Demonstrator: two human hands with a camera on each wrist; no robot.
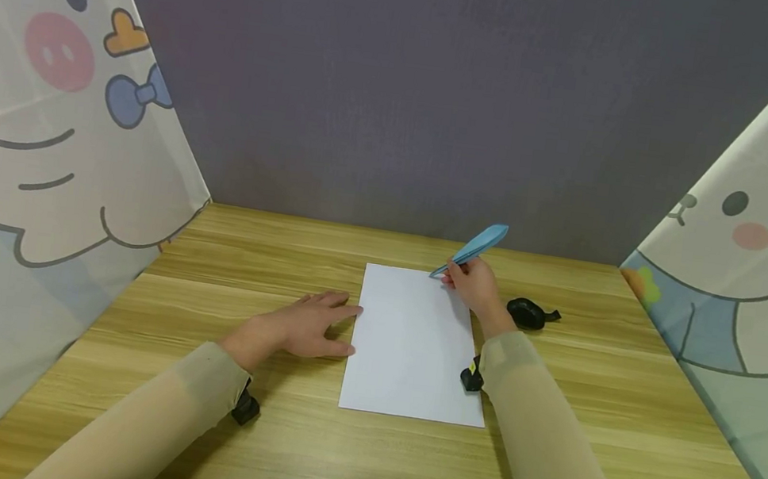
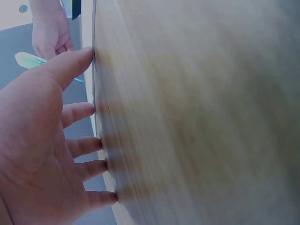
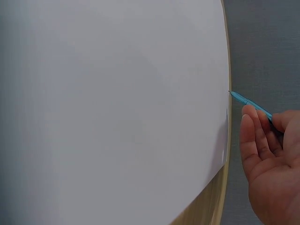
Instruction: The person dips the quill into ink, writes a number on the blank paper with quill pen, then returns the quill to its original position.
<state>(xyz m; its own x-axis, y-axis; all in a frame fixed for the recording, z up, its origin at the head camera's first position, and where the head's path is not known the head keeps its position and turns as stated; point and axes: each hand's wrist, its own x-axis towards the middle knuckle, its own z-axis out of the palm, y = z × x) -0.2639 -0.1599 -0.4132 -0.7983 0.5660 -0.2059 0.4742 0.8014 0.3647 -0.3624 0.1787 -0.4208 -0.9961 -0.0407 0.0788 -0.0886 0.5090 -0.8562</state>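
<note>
A blank white sheet of paper [image 1: 407, 346] lies on the wooden table. My right hand [image 1: 477, 284] pinches a blue feather-topped pen [image 1: 483, 242] over the paper's top right part. In the right wrist view the pen's tip [image 3: 233, 94] points at the far edge of the sheet, and the fingers [image 3: 248, 133] curl below its barrel. At the sheet's left edge, my left hand [image 1: 312, 325] rests with fingers spread, thumb and fingertips right at the paper. The left wrist view shows these fingers [image 2: 79, 147] nearly straight, with nothing held in them.
To the right of the right hand sits a small black rounded object with a short tail [image 1: 528, 313]. A dark grey panel [image 1: 401, 98] stands behind the table [image 1: 282, 251]. Cartoon-printed cloths hang at the left and right sides.
</note>
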